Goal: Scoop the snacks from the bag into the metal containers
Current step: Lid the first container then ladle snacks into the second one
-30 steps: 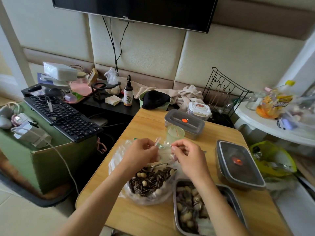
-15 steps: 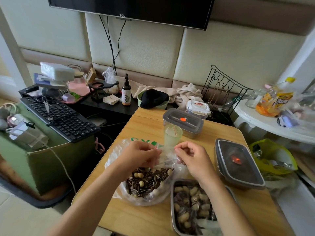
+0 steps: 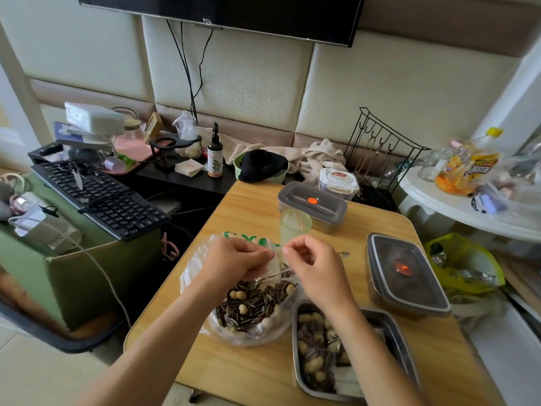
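Observation:
A clear plastic bag (image 3: 196,276) of striped sunflower seeds and pale nuts (image 3: 248,303) lies on the wooden table (image 3: 251,200). My left hand (image 3: 234,259) and my right hand (image 3: 313,268) both pinch the bag's far rim, one on each side of the opening. A metal spoon (image 3: 272,276) lies across the bag's mouth between my hands. To the right of the bag, an open metal container (image 3: 401,341) holds a mix of nuts and seeds, partly hidden by my right forearm.
Two lidded metal containers stand at the back (image 3: 311,206) and the right (image 3: 407,273) of the table. A pale green cup (image 3: 295,225) stands just behind my hands. A keyboard (image 3: 99,197) sits on a green box to the left, a yellow bag (image 3: 465,259) to the right.
My two hands have drawn closer together at the bag's rim, and the head view has shifted slightly. The bag and containers stay put.

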`<state>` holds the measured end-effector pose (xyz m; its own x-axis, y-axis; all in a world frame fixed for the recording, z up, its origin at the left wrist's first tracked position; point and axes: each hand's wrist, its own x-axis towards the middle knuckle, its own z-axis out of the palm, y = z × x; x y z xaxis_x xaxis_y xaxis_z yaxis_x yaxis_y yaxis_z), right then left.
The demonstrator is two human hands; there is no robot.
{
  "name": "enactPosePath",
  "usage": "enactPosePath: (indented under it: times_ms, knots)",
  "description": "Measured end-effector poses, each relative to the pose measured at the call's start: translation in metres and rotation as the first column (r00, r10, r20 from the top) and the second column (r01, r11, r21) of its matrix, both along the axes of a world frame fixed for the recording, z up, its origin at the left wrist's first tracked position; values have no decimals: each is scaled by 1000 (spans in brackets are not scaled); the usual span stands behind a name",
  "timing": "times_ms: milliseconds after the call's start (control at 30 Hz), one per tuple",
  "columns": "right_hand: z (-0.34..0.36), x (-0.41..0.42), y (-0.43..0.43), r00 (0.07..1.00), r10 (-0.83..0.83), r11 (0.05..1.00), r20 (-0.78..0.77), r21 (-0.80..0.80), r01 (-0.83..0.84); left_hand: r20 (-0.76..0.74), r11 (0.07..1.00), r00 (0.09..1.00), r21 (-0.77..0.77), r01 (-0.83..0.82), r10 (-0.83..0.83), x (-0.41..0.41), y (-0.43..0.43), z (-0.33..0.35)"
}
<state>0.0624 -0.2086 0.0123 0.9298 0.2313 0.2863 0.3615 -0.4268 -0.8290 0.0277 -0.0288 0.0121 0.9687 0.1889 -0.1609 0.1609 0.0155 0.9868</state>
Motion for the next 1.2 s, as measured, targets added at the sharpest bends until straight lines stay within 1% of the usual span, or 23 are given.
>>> enactPosePath:
  times_ms: [33, 100, 200, 267, 400, 500, 567, 633, 733, 800, 867, 933, 967, 1033, 1067, 1200]
  knots:
    - [0, -2, 4, 993, 49, 998, -110, 38, -45, 5, 1000, 1000, 16, 2, -2, 0, -1, 0]
    - [-3, -5, 8, 965, 94, 992, -244, 103, -71, 13, 999, 1000, 30, 14, -14, -1, -3, 0]
    - [-5, -3, 9, 934, 121, 975, -337, 216, -49, 6, 996, 996, -11, 89, -89, -2, -4, 2]
    - [-5, -1, 7, 933, 109, 974, -343, 226, -31, 7, 989, 989, -21, 145, -145, -2, -4, 4]
    - [-4, 2, 5, 953, 83, 983, -291, 182, -29, 12, 987, 987, -7, 163, -163, -6, -5, 8]
    - [-5, 2, 6, 957, 77, 985, -279, 173, -29, 4, 994, 994, 1, 111, -111, -6, -6, 6]
    - [-6, 1, 8, 965, 36, 991, -261, 133, -1, 2, 997, 998, 40, 69, -69, -6, -8, 3]
    - [-6, -1, 11, 981, -6, 998, -195, 61, 19, 11, 997, 999, 70, 30, -30, -5, -12, 2]
    - [-6, -2, 13, 998, -11, 999, -61, -31, 9, 33, 994, 999, 105, 6, -9, -7, -13, 1]
    - [-5, -3, 13, 1000, -16, 996, 12, -88, 16, 55, 987, 998, 159, 8, -17, -7, -12, -1]
    - [-5, -2, 13, 999, -19, 992, 43, -127, 24, 92, 956, 996, 293, -7, -21, -5, -9, -3]
    - [-5, -2, 13, 1000, -19, 992, 12, -126, 20, 132, 898, 991, 440, -31, -30, -3, -8, -5]
    - [-5, -2, 13, 1000, -19, 993, -14, -115, 17, 147, 875, 989, 482, -45, -30, -2, -9, -4]
    - [-6, -2, 14, 999, -31, 994, -36, -105, 27, 156, 854, 987, 516, -61, -23, -2, -12, -4]
    - [-6, -4, 15, 999, -38, 993, -21, -116, 35, 154, 848, 988, 526, -66, -19, -2, -13, -4]
    - [-7, -7, 19, 985, -13, 969, 170, -241, 54, 147, 842, 989, 536, -64, -18, -1, -13, -3]
